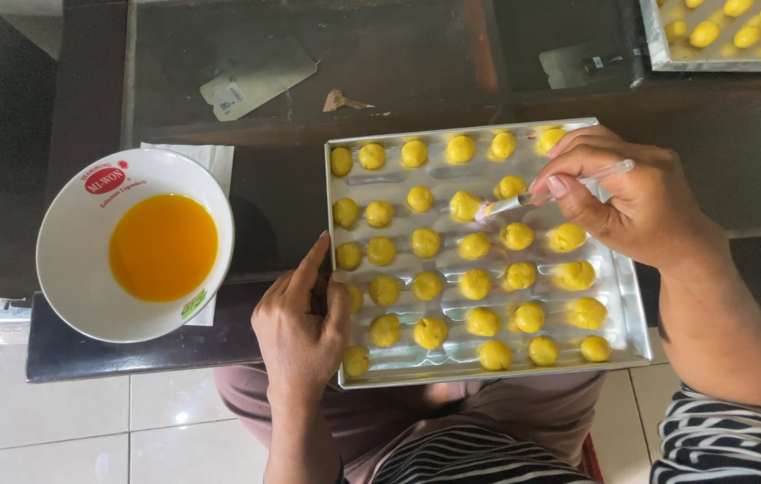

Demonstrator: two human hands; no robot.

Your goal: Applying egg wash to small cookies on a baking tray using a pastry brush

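1. Brush (537, 194): clear handle, pinched in the right hand (631, 202), its tip on a dough ball (465, 205) in the second row.
2. Metal tray (627, 305) on the dark table (398, 54) holds rows of yellow balls.
3. Left hand (302, 324) grips the tray's near left edge.
4. White bowl (75, 260), left of the tray, holds orange-yellow liquid (163, 247).
5. A second tray (654, 45) of balls sits at the far right.
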